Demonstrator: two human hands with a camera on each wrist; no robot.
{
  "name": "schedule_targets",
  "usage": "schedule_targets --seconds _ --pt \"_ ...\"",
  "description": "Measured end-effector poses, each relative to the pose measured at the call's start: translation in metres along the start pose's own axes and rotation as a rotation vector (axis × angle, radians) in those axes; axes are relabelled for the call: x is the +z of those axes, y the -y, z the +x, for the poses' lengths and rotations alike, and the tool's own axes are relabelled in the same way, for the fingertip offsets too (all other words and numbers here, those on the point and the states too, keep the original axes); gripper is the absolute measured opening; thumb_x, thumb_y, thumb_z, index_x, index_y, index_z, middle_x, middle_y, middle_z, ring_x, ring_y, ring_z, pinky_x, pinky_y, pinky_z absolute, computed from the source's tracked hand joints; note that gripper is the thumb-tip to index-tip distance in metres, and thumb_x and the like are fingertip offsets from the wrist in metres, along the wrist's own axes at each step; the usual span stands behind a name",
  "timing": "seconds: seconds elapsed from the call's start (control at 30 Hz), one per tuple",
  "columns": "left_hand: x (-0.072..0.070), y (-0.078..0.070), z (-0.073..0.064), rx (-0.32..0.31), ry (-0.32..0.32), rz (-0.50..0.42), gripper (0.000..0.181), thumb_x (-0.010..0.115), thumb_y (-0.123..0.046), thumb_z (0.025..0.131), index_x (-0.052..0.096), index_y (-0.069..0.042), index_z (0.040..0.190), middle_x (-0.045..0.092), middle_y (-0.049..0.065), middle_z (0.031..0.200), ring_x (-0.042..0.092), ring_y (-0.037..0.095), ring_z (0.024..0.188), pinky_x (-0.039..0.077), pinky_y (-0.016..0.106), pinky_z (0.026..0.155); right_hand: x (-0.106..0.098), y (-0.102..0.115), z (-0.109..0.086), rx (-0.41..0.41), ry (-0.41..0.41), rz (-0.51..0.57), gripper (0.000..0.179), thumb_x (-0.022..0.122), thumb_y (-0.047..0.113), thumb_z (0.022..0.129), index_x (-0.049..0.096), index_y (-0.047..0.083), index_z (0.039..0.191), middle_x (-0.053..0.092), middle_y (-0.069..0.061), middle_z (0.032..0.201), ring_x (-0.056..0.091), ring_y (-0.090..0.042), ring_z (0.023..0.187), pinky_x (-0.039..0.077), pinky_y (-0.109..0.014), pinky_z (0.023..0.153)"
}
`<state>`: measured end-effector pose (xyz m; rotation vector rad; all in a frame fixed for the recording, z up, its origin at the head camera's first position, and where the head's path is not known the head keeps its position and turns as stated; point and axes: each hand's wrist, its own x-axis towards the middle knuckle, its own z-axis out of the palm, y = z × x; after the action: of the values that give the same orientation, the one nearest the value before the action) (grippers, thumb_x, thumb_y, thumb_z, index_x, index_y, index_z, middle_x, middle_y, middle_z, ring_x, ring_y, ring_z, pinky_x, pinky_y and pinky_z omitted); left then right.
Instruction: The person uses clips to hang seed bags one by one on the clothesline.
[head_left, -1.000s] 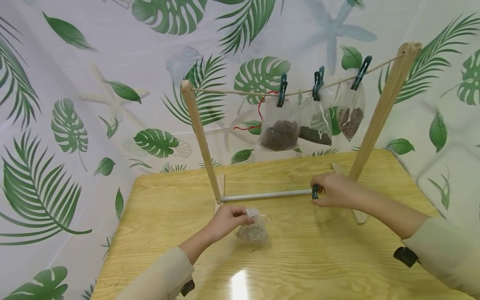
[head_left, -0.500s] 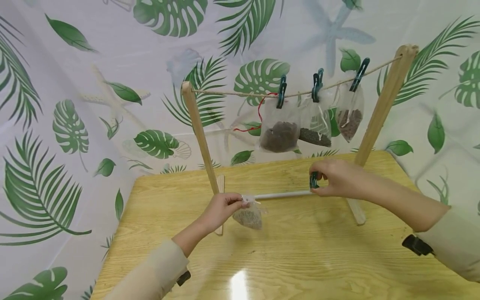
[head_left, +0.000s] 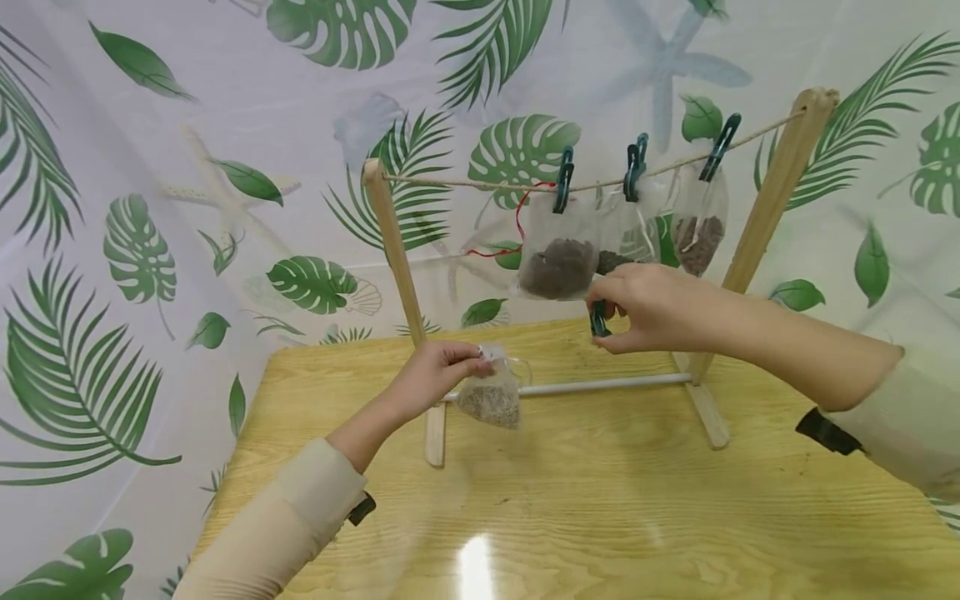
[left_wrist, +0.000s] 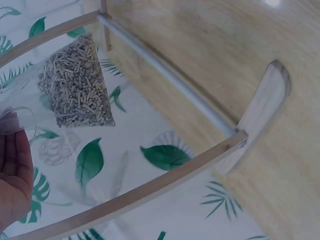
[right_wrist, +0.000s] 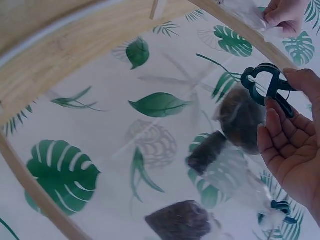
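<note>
My left hand point(head_left: 435, 372) pinches the gathered top of a clear plastic bag point(head_left: 489, 398), which dangles in front of the rack's lower bar. Short pale and grey pellets fill the bottom of this bag point(left_wrist: 80, 82) in the left wrist view. Between thumb and fingers, my right hand point(head_left: 656, 307) holds a dark green clothespin point(head_left: 598, 319), below the hanging bags. That clothespin point(right_wrist: 267, 86) shows its looped handles and spring in the right wrist view. Above, a rope point(head_left: 465, 183) carries several bags, among them a bag of dark lumps point(head_left: 558, 267) and a bag of reddish-brown bits point(head_left: 699, 237), each clipped by a clothespin.
Wooden posts stand left point(head_left: 397, 250) and right point(head_left: 776, 196), holding the rope. A pale bar point(head_left: 607, 386) joins their feet low over the wooden table point(head_left: 600, 508). Red string point(head_left: 517, 221) hangs beside the dark-lump bag. A leaf-patterned cloth point(head_left: 225, 333) covers the wall behind.
Both hands have risen toward the rope, the left lifting the pellet bag and the right bringing the clothespin up and leftward. The right hand now covers part of the middle hanging bag.
</note>
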<state>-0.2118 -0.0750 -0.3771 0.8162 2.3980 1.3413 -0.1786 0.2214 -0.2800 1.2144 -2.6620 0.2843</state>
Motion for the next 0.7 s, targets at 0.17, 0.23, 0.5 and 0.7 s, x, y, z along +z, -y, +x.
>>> schedule_targets --seconds 0.17,0.23,0.5,0.7 --pt "-0.022 -0.022 0.01 0.039 -0.055 0.075 0.022 0.055 -0.013 0.096 0.069 -0.001 0.109 0.072 0.011 0.1 0.068 0.02 0.094 0.052 0.034 0.087 -0.02 0.009 0.016 0.011 0.035 0.006 0.024 0.076 0.018 0.077 0.063 0.006 0.094 0.06 0.0 0.079 0.054 -0.011 0.07 0.048 -0.03 0.061" --pt "-0.031 -0.032 0.014 0.053 -0.092 0.102 0.022 0.056 -0.014 0.096 0.07 -0.002 0.107 0.072 0.01 0.099 0.067 0.019 0.093 0.052 0.033 0.086 -0.027 0.01 0.02 0.002 0.028 0.001 0.025 0.076 0.018 0.077 0.063 0.005 0.095 0.061 -0.002 0.08 0.055 -0.012 0.071 0.048 -0.031 0.061" --pt "-0.055 -0.062 0.024 0.054 -0.203 0.077 0.023 0.056 -0.014 0.096 0.069 -0.003 0.11 0.071 0.011 0.103 0.066 0.02 0.098 0.051 0.033 0.088 -0.045 0.013 0.037 -0.058 -0.028 -0.017 0.026 0.078 0.019 0.076 0.063 0.006 0.093 0.057 0.001 0.076 0.05 -0.01 0.065 0.045 -0.029 0.057" --pt "-0.062 -0.075 0.03 0.064 -0.292 0.027 0.024 0.055 -0.014 0.096 0.068 -0.002 0.113 0.07 0.013 0.105 0.066 0.02 0.101 0.05 0.028 0.09 -0.061 0.015 0.05 -0.105 -0.114 -0.011 0.027 0.078 0.014 0.075 0.063 0.003 0.095 0.062 -0.004 0.081 0.057 -0.014 0.068 0.049 -0.032 0.06"
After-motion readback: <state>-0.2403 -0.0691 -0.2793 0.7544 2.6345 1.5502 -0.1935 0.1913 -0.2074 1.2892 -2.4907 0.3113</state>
